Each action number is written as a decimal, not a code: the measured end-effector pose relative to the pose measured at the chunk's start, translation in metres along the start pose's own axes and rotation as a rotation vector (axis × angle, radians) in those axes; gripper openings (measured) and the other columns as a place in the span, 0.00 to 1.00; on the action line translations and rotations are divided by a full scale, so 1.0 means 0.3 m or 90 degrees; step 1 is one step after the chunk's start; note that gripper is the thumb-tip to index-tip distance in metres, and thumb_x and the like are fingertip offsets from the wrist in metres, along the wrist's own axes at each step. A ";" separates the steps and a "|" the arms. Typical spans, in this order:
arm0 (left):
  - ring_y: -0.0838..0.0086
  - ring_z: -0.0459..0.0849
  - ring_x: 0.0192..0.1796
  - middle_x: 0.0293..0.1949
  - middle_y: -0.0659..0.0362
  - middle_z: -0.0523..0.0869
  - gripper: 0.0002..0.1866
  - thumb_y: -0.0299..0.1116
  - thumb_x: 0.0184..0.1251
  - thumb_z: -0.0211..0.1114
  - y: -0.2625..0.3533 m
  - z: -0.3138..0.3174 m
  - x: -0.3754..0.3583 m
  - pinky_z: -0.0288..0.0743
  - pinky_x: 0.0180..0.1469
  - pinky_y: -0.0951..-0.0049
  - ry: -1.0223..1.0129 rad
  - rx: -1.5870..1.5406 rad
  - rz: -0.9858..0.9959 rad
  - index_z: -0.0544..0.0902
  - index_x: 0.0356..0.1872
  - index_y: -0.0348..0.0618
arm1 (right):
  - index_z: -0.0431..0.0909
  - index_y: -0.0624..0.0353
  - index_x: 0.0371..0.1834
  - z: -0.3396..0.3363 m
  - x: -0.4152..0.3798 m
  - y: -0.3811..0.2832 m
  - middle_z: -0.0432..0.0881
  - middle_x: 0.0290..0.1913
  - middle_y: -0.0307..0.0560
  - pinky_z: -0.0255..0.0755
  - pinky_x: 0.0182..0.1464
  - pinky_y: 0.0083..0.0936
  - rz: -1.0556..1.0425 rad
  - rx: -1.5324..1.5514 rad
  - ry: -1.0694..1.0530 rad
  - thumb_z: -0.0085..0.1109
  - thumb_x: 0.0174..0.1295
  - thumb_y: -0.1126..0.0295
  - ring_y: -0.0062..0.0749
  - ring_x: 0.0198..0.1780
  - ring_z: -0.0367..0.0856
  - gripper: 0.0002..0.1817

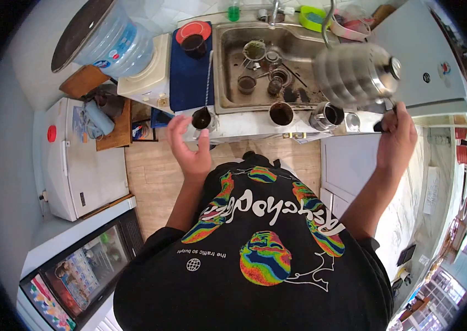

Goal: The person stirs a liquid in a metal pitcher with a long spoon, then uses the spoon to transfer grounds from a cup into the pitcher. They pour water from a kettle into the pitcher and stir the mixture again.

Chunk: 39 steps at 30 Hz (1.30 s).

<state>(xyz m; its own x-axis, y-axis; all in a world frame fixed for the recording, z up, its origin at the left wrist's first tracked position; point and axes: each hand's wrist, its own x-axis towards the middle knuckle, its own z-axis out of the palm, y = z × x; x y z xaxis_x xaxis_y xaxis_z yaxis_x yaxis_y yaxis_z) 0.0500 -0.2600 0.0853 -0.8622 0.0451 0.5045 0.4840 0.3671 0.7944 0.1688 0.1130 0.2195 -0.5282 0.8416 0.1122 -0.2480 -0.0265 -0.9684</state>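
Note:
My right hand (398, 135) is closed round the dark handle of a silver gooseneck kettle (355, 74), raised at the sink's right side and slightly blurred. At the counter's front edge, my left hand (190, 149) curls its fingers and thumb about a small spouted metal pitcher (202, 118) with dark contents. A long twisted bar spoon (208, 77) reaches up from beside that pitcher. Between my hands a cup of dark grounds (281, 113) stands on the counter. Right of it, below the kettle, sits a metal-and-glass cup (327, 116) with a dark inside.
A steel sink (225, 99) holds a strainer (254, 51), several used cups and dark residue. On the blue mat (184, 88) at left lie a dark cup (194, 46) and a red lid (195, 30). A water bottle dispenser (145, 83) stands further left; a fridge (426, 60) stands right.

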 end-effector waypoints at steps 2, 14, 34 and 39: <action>0.55 0.78 0.63 0.60 0.47 0.80 0.22 0.26 0.62 0.74 0.026 0.055 -0.007 0.70 0.66 0.59 -0.067 -0.030 0.022 0.80 0.57 0.39 | 0.73 0.54 0.21 -0.099 -0.037 -0.052 0.66 0.23 0.30 0.54 0.34 0.23 -0.014 -0.050 0.034 0.64 0.75 0.68 0.17 0.28 0.59 0.20; 0.53 0.80 0.58 0.51 0.52 0.85 0.19 0.34 0.60 0.76 0.206 0.461 -0.050 0.71 0.63 0.57 -0.349 -0.072 0.122 0.85 0.51 0.43 | 0.81 0.56 0.26 -0.574 -0.228 -0.077 0.67 0.22 0.24 0.50 0.28 0.17 0.081 -0.392 0.148 0.67 0.73 0.65 0.11 0.25 0.58 0.15; 0.60 0.73 0.66 0.53 0.64 0.82 0.13 0.43 0.59 0.76 0.212 0.796 -0.201 0.57 0.60 0.45 -0.310 0.186 0.093 0.88 0.43 0.57 | 0.82 0.66 0.27 -0.697 -0.204 0.015 0.70 0.21 0.32 0.56 0.28 0.23 0.129 -0.574 -0.011 0.72 0.67 0.58 0.17 0.26 0.63 0.20; 0.60 0.73 0.66 0.53 0.65 0.84 0.11 0.44 0.62 0.75 0.211 0.800 -0.202 0.58 0.63 0.47 -0.320 0.193 0.086 0.89 0.44 0.59 | 0.81 0.66 0.27 -0.684 -0.191 0.023 0.71 0.20 0.34 0.58 0.27 0.24 0.141 -0.583 -0.035 0.73 0.67 0.58 0.18 0.25 0.64 0.21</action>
<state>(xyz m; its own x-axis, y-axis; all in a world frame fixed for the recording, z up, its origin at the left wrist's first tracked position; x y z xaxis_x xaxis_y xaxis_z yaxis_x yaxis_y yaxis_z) 0.0970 -0.0166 0.0238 -0.7965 0.5168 0.3137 0.5941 0.5727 0.5649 0.3640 0.1754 0.1608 -0.5307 0.8408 -0.1073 0.5846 0.2714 -0.7646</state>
